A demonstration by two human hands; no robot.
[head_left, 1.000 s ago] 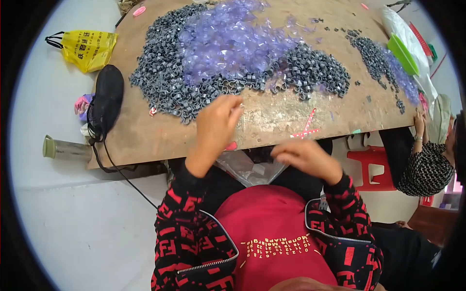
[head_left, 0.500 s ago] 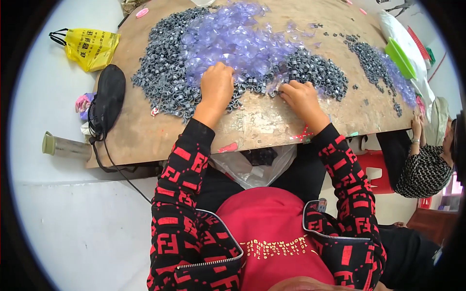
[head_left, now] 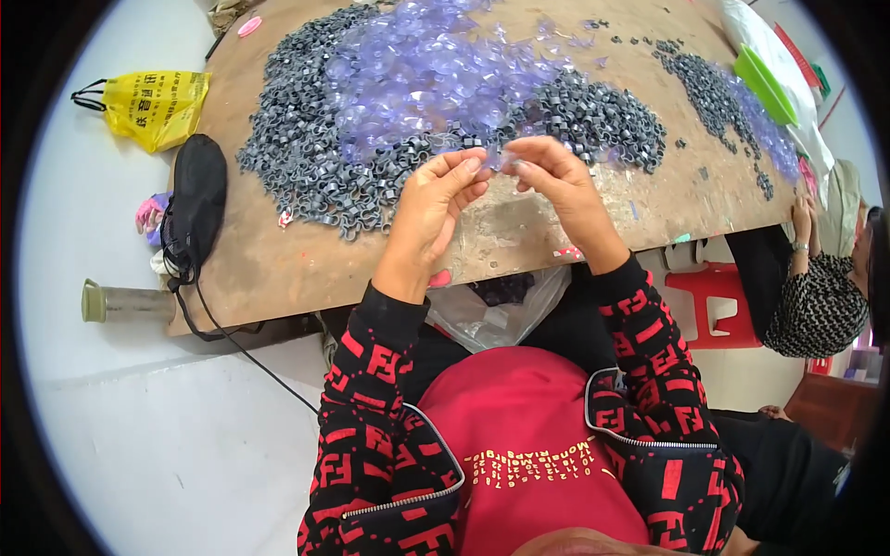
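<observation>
My left hand [head_left: 434, 206] and my right hand [head_left: 562, 187] meet just above the near part of the table, thumbs and fingertips pinched together. Between them is a small translucent purple plastic piece [head_left: 497, 159], partly covered by the fingers; both hands grip it. Whether a grey clip is also in the fingers cannot be made out. Just beyond lies a heap of translucent purple pieces [head_left: 422, 69], which look like soft suction cups. Dark grey plastic clips [head_left: 311, 157] are piled around its left and near sides, and another mound of grey clips [head_left: 607, 120] lies to the right.
A plastic bag [head_left: 496, 320] hangs at the table's near edge by my lap. Left are a black pouch [head_left: 198, 199] with a cord, a yellow bag [head_left: 159, 107] and a bottle [head_left: 130, 304]. Another person [head_left: 820, 296] sits right, near a smaller heap and a green basin [head_left: 765, 83].
Both hands have drawn back from the piles and come together, now with a translucent purple piece between their fingertips. The whole view has shifted slightly.
</observation>
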